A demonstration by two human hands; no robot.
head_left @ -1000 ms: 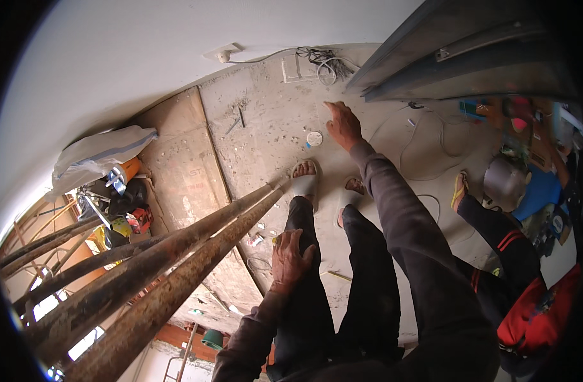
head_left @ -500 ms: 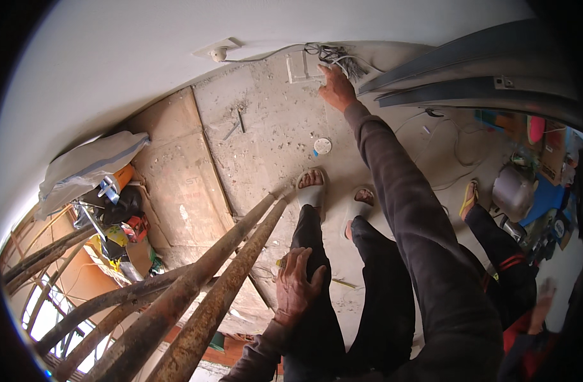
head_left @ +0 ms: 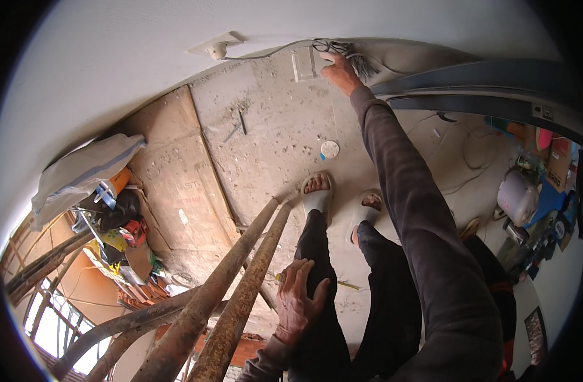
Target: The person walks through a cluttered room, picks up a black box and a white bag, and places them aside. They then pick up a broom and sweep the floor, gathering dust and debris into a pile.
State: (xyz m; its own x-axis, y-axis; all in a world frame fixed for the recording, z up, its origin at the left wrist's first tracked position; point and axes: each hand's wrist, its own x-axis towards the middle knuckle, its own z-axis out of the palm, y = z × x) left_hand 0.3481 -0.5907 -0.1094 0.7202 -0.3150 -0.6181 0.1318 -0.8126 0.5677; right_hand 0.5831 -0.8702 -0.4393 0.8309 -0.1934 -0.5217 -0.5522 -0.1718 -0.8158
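One tangle of dark cable (head_left: 342, 48) lies on the floor (head_left: 279, 121) near the foot of the white wall (head_left: 368, 19). The right hand (head_left: 341, 72) reaches to it, fingers partly curled; whether they grip it cannot be told. A flat rectangular plate (head_left: 303, 63) lies just left; a dark metal panel (head_left: 482, 75) closes off the right. Open floor, bearing a small white disc (head_left: 330, 149), runs back to the feet (head_left: 317, 198). Rusty pipes (head_left: 253, 280) slant past the left hand (head_left: 301, 299), spread on the leg (head_left: 316, 242), grasping nothing.

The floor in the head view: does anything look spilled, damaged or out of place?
Yes: dark grit lies scattered across the pale floor, as if unswept, and a tangled cable lies bunched by the wall near the right hand, not coiled.
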